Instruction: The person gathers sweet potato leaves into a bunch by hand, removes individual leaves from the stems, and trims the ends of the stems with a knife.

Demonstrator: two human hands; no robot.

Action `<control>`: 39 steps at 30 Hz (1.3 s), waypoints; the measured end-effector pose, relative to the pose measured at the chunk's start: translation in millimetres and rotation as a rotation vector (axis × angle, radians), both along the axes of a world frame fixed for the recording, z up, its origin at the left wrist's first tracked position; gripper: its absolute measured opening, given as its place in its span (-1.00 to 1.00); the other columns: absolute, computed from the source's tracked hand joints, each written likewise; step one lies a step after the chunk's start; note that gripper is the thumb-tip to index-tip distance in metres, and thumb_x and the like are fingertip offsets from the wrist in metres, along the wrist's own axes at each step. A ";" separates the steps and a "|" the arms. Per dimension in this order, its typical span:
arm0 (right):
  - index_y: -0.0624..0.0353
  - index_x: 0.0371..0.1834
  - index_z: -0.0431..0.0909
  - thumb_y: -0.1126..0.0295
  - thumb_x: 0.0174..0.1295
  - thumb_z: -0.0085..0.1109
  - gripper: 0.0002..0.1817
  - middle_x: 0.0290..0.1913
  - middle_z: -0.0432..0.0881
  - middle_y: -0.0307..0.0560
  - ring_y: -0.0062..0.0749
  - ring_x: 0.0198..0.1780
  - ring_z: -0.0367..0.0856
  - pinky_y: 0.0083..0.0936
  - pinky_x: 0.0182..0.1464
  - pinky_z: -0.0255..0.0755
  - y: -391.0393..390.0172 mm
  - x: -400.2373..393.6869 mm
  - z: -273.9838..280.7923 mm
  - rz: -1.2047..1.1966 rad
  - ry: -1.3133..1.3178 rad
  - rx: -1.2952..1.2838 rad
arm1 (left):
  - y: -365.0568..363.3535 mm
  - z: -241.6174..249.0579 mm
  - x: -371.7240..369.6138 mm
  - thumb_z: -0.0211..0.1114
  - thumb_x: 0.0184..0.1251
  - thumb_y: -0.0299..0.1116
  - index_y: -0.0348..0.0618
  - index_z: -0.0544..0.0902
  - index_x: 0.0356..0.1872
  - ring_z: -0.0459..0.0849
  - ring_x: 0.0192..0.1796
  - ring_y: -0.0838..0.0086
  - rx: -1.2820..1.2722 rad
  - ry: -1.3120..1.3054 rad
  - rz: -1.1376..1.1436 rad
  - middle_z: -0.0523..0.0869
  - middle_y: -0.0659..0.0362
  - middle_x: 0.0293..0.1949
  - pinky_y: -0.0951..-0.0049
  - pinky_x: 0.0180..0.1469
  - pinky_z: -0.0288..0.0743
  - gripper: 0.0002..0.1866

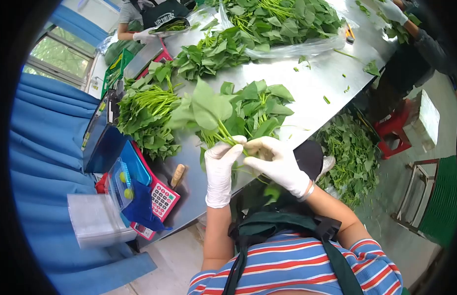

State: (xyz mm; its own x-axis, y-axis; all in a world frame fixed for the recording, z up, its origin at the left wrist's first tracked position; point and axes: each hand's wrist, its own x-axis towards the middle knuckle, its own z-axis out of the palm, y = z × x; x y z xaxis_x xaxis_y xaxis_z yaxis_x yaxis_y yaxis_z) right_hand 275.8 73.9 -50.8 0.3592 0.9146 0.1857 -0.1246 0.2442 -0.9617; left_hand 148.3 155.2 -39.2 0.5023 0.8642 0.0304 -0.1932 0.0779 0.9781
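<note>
In a white glove, my left hand [221,167] is closed round the green stems of a leafy sprig [209,109] over the table's near edge. My right hand [275,160], also gloved, is beside it with thumb and forefinger pinched at the lower stems. The sprig's leaves point up and away from me. Just beyond my hands lies a small pile of leafy greens [263,105]. To the left is a larger bundle [150,105] with its stems lying together. A loose leaf [271,192] shows blurred below my right hand.
The metal table [317,81] bears more greens [282,22] on clear plastic. A pink-rimmed scale [162,199], a wooden handle [178,175] and a blue tray [136,164] are at left. Greens [349,152] lie on the floor near a red stool [393,129]. Two co-workers' gloved hands show at the far side.
</note>
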 end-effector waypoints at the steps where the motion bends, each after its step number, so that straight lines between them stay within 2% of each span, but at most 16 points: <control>1: 0.26 -0.21 0.58 0.40 0.02 0.33 -0.73 -0.40 0.57 -0.25 -0.71 -0.48 0.44 -0.70 -0.40 0.37 -1.0 3.7 1.0 0.023 -0.116 -0.127 | -0.2 -0.5 -0.2 0.26 0.11 -0.59 -0.27 0.67 -0.21 0.61 -0.15 0.54 -0.011 0.045 0.027 0.70 0.16 -0.24 0.54 0.00 0.42 -0.80; 2: 0.28 -0.23 0.59 0.42 0.04 0.30 -0.77 -0.46 0.57 -0.25 -0.74 -0.47 0.46 -0.73 -0.40 0.36 3.5 -0.2 -5.3 0.005 -0.126 -0.130 | -2.5 3.6 0.4 0.27 0.12 -0.59 -0.29 0.67 -0.21 0.61 -0.15 0.54 -0.046 0.046 0.044 0.70 0.14 -0.24 0.53 0.02 0.42 -0.81; 4: 0.30 -0.24 0.58 0.42 0.09 0.27 -0.79 -0.48 0.58 -0.27 -0.74 -0.49 0.45 -0.75 -0.41 0.36 5.8 -4.5 -3.1 0.073 0.097 -0.170 | -4.7 14.8 2.2 0.28 0.14 -0.57 -0.32 0.66 -0.21 0.60 -0.15 0.55 -0.065 0.015 0.040 0.70 0.12 -0.24 0.54 0.00 0.43 -0.82; 5: 0.30 -0.24 0.58 0.42 0.09 0.27 -0.79 -0.48 0.58 -0.27 -0.74 -0.49 0.45 -0.75 -0.41 0.36 5.4 -5.7 0.4 0.074 0.098 -0.177 | -4.4 8.8 -1.8 0.28 0.14 -0.57 -0.32 0.66 -0.21 0.60 -0.15 0.55 -0.071 0.016 0.041 0.70 0.12 -0.24 0.54 0.00 0.43 -0.82; 7: 0.30 -0.26 0.59 0.40 0.13 0.25 -0.81 -0.49 0.59 -0.27 -0.76 -0.50 0.46 -0.78 -0.42 0.35 5.0 -6.0 7.2 0.117 0.378 -0.232 | -3.3 -7.3 -9.0 0.27 0.17 -0.53 -0.36 0.65 -0.18 0.61 -0.16 0.57 0.016 0.159 0.011 0.70 0.11 -0.24 0.56 -0.04 0.45 -0.81; 10: 0.27 -0.25 0.56 0.40 0.18 0.20 -0.84 -0.41 0.62 -0.23 -0.76 -0.46 0.47 -0.79 -0.41 0.36 2.3 -6.9 2.6 0.131 0.328 -0.233 | -8.0 1.7 -8.3 0.26 0.20 -0.52 -0.37 0.64 -0.18 0.60 -0.19 0.59 0.084 0.197 0.077 0.70 0.12 -0.25 0.59 -0.09 0.46 -0.81; 11: 0.27 -0.25 0.56 0.40 0.18 0.20 -0.84 -0.41 0.62 -0.23 -0.76 -0.46 0.47 -0.79 -0.41 0.36 3.2 -9.1 -0.2 0.135 0.325 -0.234 | -8.2 6.9 -7.2 0.24 0.22 -0.51 -0.38 0.64 -0.21 0.61 -0.21 0.59 0.021 0.192 0.121 0.71 0.13 -0.28 0.60 -0.10 0.45 -0.83; 14: 0.24 -0.19 0.51 0.40 0.25 0.11 -0.85 -0.31 0.63 -0.20 -0.76 -0.44 0.46 -0.80 -0.38 0.35 3.4 -15.6 -5.4 0.025 0.491 -0.158 | -3.2 2.7 -9.3 0.23 0.24 -0.49 -0.37 0.65 -0.24 0.61 -0.21 0.59 -0.067 0.096 0.190 0.71 0.12 -0.28 0.61 -0.09 0.43 -0.85; 17: 0.23 -0.10 0.43 0.38 0.32 0.00 -0.81 -0.23 0.63 -0.18 -0.73 -0.41 0.47 -0.79 -0.34 0.34 -0.7 -17.0 1.5 0.179 0.493 -0.116 | -4.0 -1.3 -9.0 0.20 0.26 -0.48 -0.35 0.61 -0.24 0.61 -0.22 0.58 -0.102 0.050 0.139 0.70 0.12 -0.31 0.59 -0.08 0.43 -0.86; 19: 0.24 -0.10 0.43 0.39 0.31 0.01 -0.81 -0.22 0.62 -0.18 -0.73 -0.39 0.48 -0.78 -0.32 0.36 0.5 -16.7 -1.8 0.184 0.522 -0.107 | -5.1 -3.2 -7.6 0.20 0.26 -0.47 -0.34 0.60 -0.24 0.61 -0.23 0.58 -0.135 -0.018 0.109 0.70 0.13 -0.32 0.58 -0.08 0.43 -0.86; 28: 0.27 -0.15 0.42 0.48 0.26 0.04 -0.86 -0.20 0.57 -0.18 -0.69 -0.31 0.48 -0.72 -0.22 0.39 2.2 -17.0 -6.8 0.313 0.468 -0.122 | -8.9 -6.7 -6.6 0.21 0.25 -0.49 -0.34 0.58 -0.23 0.63 -0.28 0.57 -0.066 0.061 0.198 0.69 0.13 -0.35 0.61 -0.16 0.46 -0.87; 31: 0.27 -0.17 0.41 0.48 0.27 0.03 -0.87 -0.22 0.56 -0.18 -0.68 -0.31 0.49 -0.71 -0.23 0.41 -1.4 -20.8 -6.0 0.272 0.460 -0.139 | -8.5 -11.0 -5.0 0.21 0.25 -0.50 -0.35 0.57 -0.21 0.61 -0.33 0.59 -0.014 0.119 0.320 0.68 0.13 -0.36 0.60 -0.21 0.46 -0.86; 34: 0.27 -0.18 0.40 0.49 0.26 0.04 -0.88 -0.19 0.57 -0.12 -0.65 -0.30 0.51 -0.70 -0.25 0.43 -15.0 -20.1 -7.7 0.227 0.429 -0.206 | 23.5 -19.3 -24.7 0.19 0.29 -0.45 -0.32 0.58 -0.17 0.58 -0.36 0.61 0.046 0.042 0.633 0.67 0.15 -0.34 0.68 -0.29 0.44 -0.83; 36: 0.28 -0.07 0.40 0.44 0.28 0.02 -0.79 -0.18 0.58 -0.05 -0.60 -0.32 0.53 -0.70 -0.26 0.46 -18.1 -9.4 -3.2 -0.077 0.340 0.085 | 25.7 -4.9 -28.7 0.17 0.30 -0.45 -0.33 0.57 -0.15 0.57 -0.36 0.60 0.118 0.041 0.558 0.67 0.16 -0.34 0.65 -0.28 0.44 -0.82; 38: 0.25 0.08 0.37 0.36 0.31 -0.01 -0.68 -0.17 0.60 0.01 -0.56 -0.38 0.54 -0.69 -0.30 0.47 -3.8 10.9 13.7 -0.327 0.770 0.148 | 13.4 7.3 -20.3 0.17 0.30 -0.46 -0.34 0.56 -0.15 0.57 -0.37 0.58 0.116 0.042 0.464 0.67 0.15 -0.35 0.63 -0.26 0.44 -0.82; 39: 0.22 0.13 0.38 0.28 0.33 -0.05 -0.63 -0.22 0.62 -0.06 -0.61 -0.46 0.51 -0.71 -0.37 0.44 -0.1 14.8 6.5 -0.263 0.819 0.160 | 8.8 7.1 -15.1 0.17 0.29 -0.47 -0.34 0.56 -0.15 0.58 -0.37 0.55 0.103 -0.007 0.426 0.67 0.14 -0.36 0.59 -0.24 0.45 -0.83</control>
State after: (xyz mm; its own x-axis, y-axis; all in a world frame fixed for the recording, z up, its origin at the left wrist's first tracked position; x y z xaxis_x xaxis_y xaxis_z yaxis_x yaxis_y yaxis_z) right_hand 290.7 73.8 -44.4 0.6311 0.7687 -0.1042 -0.6821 0.4860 -0.5464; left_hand 133.2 164.0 -32.2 0.1009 0.9865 0.1290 -0.1936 -0.1077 0.9752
